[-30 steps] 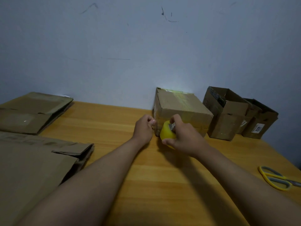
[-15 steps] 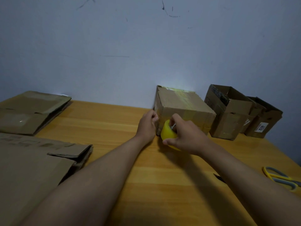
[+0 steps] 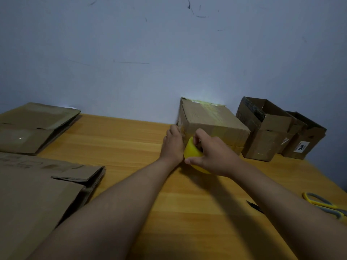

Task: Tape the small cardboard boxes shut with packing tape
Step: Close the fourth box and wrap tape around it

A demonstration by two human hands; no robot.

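Right hand (image 3: 214, 156) gripping yellow tape roll (image 3: 193, 152) against closed box (image 3: 212, 124) at tabletop's (image 3: 131, 147) far edge; left hand (image 3: 173, 143) pressing the corner, finger curl unclear. Risk: tape wrinkling or lifting if pressure slips.

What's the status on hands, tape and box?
Right hand grips tape roll at box front. Left hand presses box corner. Nothing in the way.
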